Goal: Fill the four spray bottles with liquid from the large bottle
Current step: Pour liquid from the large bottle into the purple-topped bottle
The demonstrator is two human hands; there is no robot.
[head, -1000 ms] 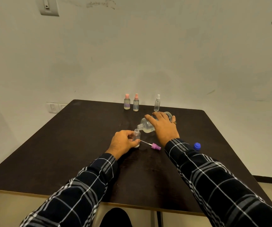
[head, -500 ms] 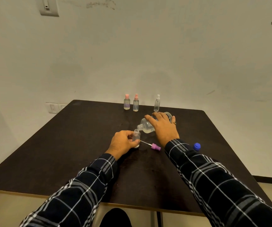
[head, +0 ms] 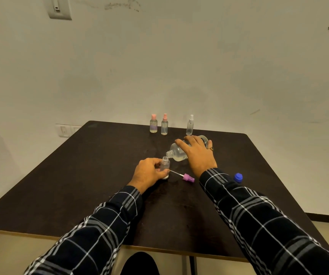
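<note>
"Large clear plastic bottle (head: 177,153), mid-frame: your right hand (head: 198,153) wraps it, tilted, mouth just above the small clear open spray bottle (head: 165,164)."

"Yes; your left hand (head: 149,173) curls round that one, upright on the dark table (head: 80,185)."

The light is dim and a bit yellow-green. The dark table (head: 80,175) has a soft shine. The picture bends at the edges. Far things look a little fuzzy.
</note>
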